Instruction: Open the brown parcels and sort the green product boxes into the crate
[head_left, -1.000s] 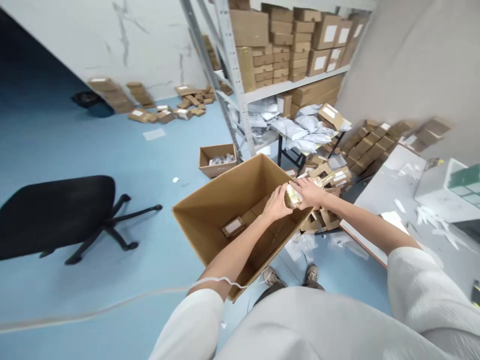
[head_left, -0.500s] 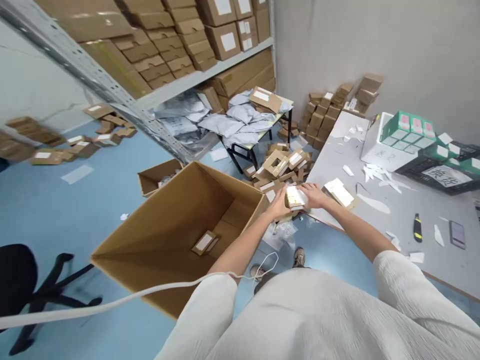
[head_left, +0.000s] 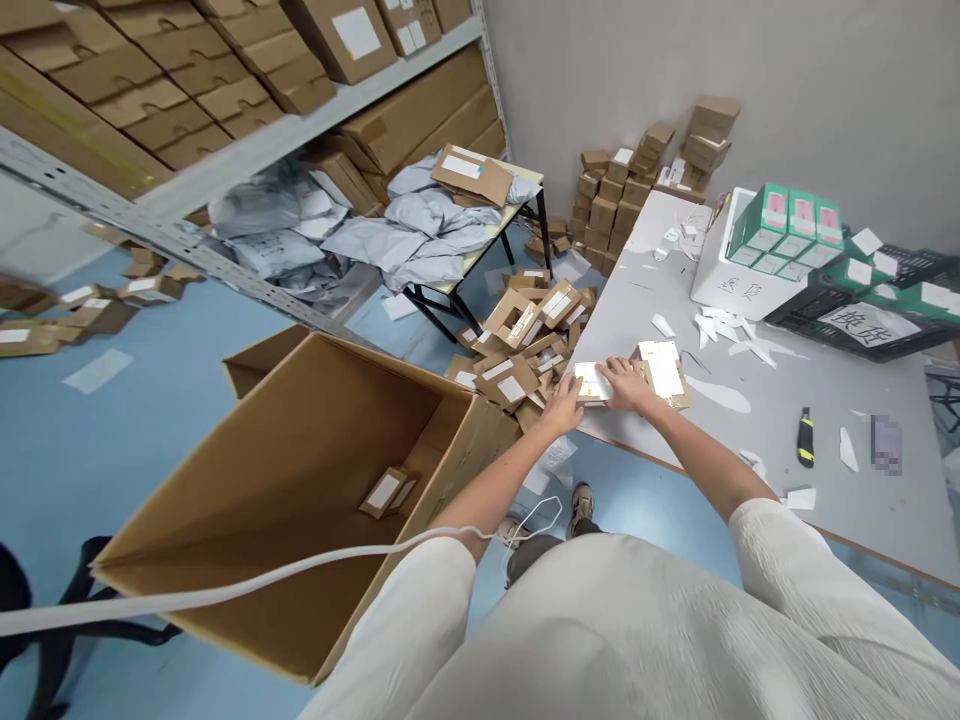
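— Box (head_left: 592, 381) down on the table (head_left: 750, 440) now, away from the carton (head_left: 300, 480)?

— Yes, lying at the edge between both arms. Left hand (head_left: 561, 408) curls against its end; right hand (head_left: 626, 385) lies spread, fingertips touching it.

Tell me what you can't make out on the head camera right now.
White-labelled packet: left hand and right hand cover part of it, head view.
Small kraft box in the large carton: label too small to read, head view.
Dark rectangle on the table: pixelated, head view.
Low carton: contents hidden by the large carton, head view.
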